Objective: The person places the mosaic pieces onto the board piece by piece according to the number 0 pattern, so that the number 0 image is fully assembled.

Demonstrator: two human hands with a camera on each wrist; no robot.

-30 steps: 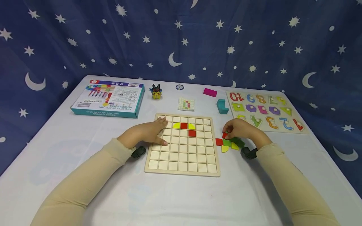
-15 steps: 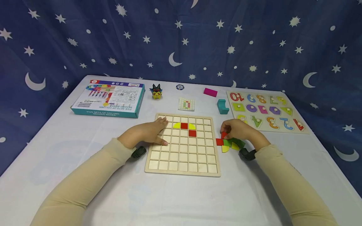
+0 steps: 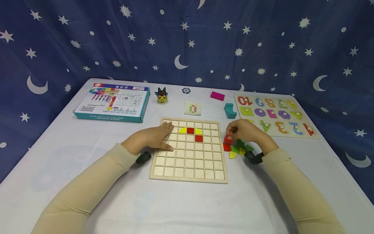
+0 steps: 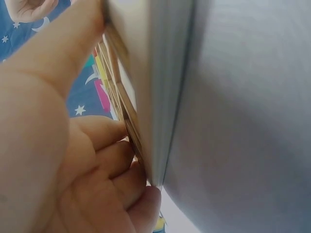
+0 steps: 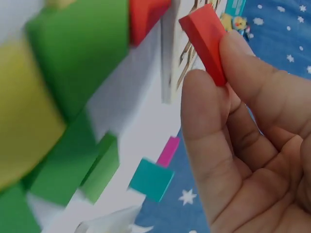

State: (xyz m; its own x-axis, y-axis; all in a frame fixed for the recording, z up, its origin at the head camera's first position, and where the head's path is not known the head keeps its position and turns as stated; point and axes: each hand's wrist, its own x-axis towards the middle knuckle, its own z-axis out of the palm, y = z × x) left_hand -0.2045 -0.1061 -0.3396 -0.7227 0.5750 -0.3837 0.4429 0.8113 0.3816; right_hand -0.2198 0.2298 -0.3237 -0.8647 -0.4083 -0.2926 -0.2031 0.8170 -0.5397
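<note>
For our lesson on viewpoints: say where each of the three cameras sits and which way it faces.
Head: worn high, looking forward and down at the grid board; both sleeves and hands show.
Left wrist: beside the left hand, along the board's edge.
Right wrist: facing the right hand pinching a red tile.
Head and right-wrist views share that tile.

A boxed bead set (image 3: pixel 112 102), number puzzle (image 3: pixel 274 114), toy figure (image 3: pixel 161 94).

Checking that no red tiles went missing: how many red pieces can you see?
4: two in the grid board at and, one on the table, one pinched in the right hand. Others may be hidden.
</note>
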